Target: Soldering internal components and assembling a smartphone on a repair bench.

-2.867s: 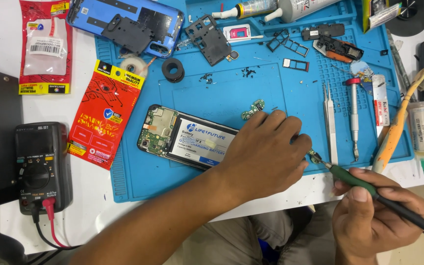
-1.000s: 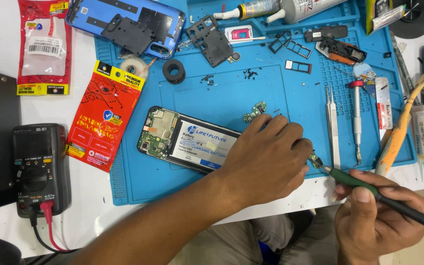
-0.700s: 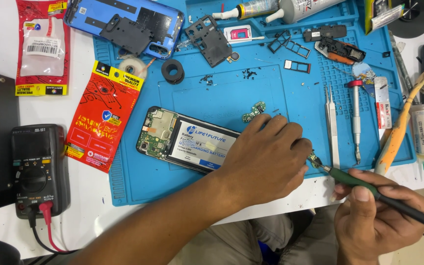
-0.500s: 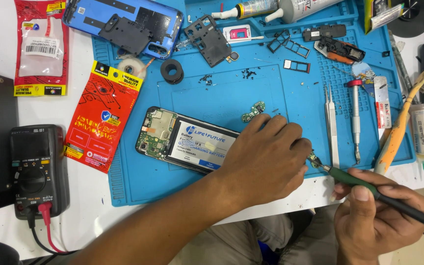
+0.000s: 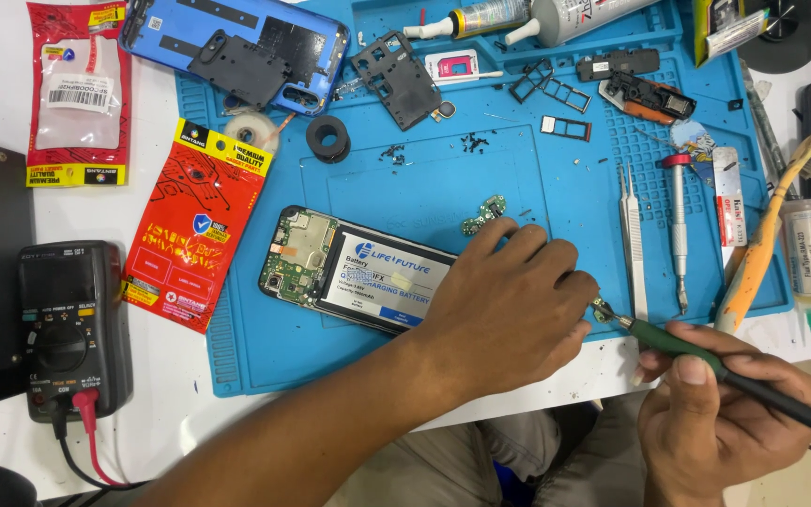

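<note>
- Step in hand, by the look of it: soldering on a small board (image 5: 603,310) at the near edge of the blue mat (image 5: 405,188).
- Left hand (image 5: 509,314) flat on the mat, covering the right end of the opened phone (image 5: 354,272); fingertips pin the small board at the mat's near right edge. Grip: pressing down, not wrapped around anything.
- Right hand (image 5: 720,418) off the mat, just past its near right corner, grip closed on the green-and-black soldering iron (image 5: 706,352), pen-style. Tip touching the small board or just beside it; cannot tell which.
- Phone lies mid-mat, back off, battery and green mainboard exposed.
- Next move, as a judgement: calls for a steady tip on one pad, left fingers kept clear of the heat, board held from sliding.
- On the mat's right side: tweezers (image 5: 633,239), red-capped screwdriver (image 5: 678,230), orange-handled brush (image 5: 762,253).
- Far edge of the mat: blue back cover (image 5: 237,38), black frame part (image 5: 396,75), glue tubes (image 5: 481,19).
- Left of the mat on the white worktop (image 5: 143,376): red packet (image 5: 194,221), black multimeter (image 5: 68,324) with leads plugged in.
- Room: only the worktop and the person's knees below it in view; well lit.
</note>
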